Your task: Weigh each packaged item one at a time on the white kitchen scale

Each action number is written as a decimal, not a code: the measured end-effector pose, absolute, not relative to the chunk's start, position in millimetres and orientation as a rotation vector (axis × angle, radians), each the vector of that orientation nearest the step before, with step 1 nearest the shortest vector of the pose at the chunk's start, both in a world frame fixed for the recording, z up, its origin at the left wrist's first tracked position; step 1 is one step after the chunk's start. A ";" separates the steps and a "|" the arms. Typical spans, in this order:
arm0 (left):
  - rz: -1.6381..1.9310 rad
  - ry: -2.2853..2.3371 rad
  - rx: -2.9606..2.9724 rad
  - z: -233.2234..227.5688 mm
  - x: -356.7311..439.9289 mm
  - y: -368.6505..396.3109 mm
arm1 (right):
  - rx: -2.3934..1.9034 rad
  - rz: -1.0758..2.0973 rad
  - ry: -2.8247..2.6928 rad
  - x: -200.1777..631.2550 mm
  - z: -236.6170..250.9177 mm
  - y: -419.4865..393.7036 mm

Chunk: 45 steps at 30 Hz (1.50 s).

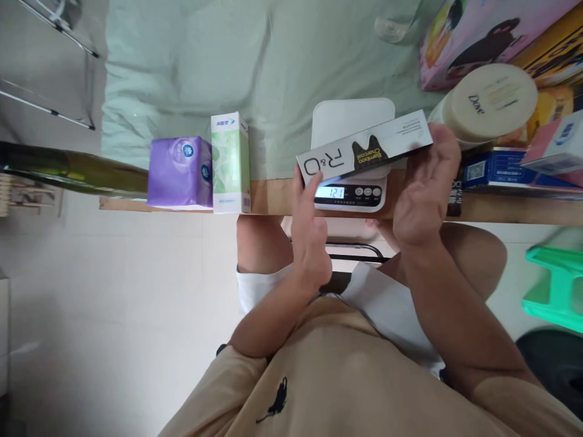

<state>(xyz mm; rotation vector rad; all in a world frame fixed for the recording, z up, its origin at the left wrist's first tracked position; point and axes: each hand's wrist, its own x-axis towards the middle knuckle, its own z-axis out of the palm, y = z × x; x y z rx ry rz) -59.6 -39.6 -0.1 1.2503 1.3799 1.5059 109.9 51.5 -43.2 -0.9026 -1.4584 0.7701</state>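
Note:
A long white and black toothpaste box (364, 149), printed "Bamboo Charcoal", is held at a slant above a white kitchen scale (350, 115). My left hand (310, 224) grips the box's left end between its fingers. At the other end, my right hand (426, 188) has its fingers round the box's right edge, partly hidden behind it. The scale's lit display reads about 121, with several buttons beside it. Part of the weighing plate is covered by the box, so whether the box touches it I cannot tell.
To the left stand a green and white carton (230, 164) and a purple tissue pack (177, 173), near a green bottle (73, 170). On the right are a Dove tub (492, 103), a blue box (496, 167) and a pink package (483, 36). A green stool (558, 285) is on the floor.

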 end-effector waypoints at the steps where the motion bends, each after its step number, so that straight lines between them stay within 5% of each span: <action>1: 1.516 1.374 1.254 3.5 -55.9 -48.9 | -0.858 0.777 -1.446 108.8 -45.4 51.6; 14: 1.841 1.333 1.058 35.7 -80.1 -79.1 | -0.544 0.882 -1.690 39.7 35.1 93.5; 18: 2.122 1.395 0.833 23.9 -82.5 -76.4 | -0.301 0.916 -1.624 -36.7 14.7 139.7; 30: 2.158 1.390 0.623 9.0 -101.9 -69.5 | -0.721 1.342 -1.782 -141.8 -27.3 168.4; 39: 2.306 1.485 0.733 -3.2 -106.4 -70.0 | -0.717 1.348 -1.518 -41.2 32.7 61.1; 45: 2.164 1.302 0.850 -0.4 -74.2 -69.3 | -1.154 0.857 -1.118 124.9 48.3 -35.1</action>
